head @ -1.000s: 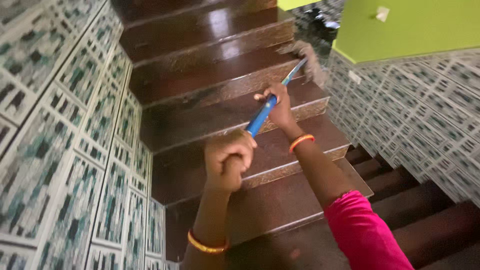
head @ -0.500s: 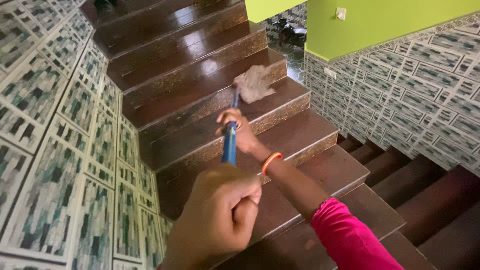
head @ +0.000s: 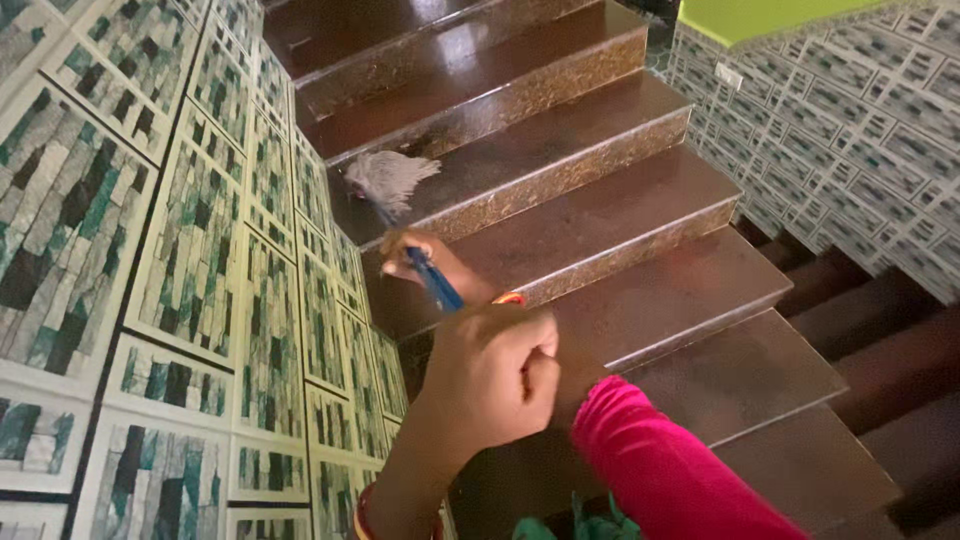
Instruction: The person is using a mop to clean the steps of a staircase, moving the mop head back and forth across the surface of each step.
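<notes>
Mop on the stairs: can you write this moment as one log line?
left hand: gripping blue handle near its end | right hand: holding handle lower down | grey mop head: on brown step, by tiled wall

No packages, no labels, no signs, no screens in view, only a small white rectangular wall plate (head: 729, 76) on the patterned tiled wall (head: 860, 130) at upper right, too small to tell whether it bears any marking

- Stairs (head: 640, 215): dark brown, speckled risers.
- Left wall (head: 130, 250): green-white tile pattern.
- Mop (head: 392, 178): grey head, blue handle.
- Sleeve (head: 670, 470): pink.
- Far wall (head: 760, 12): lime green.
</notes>
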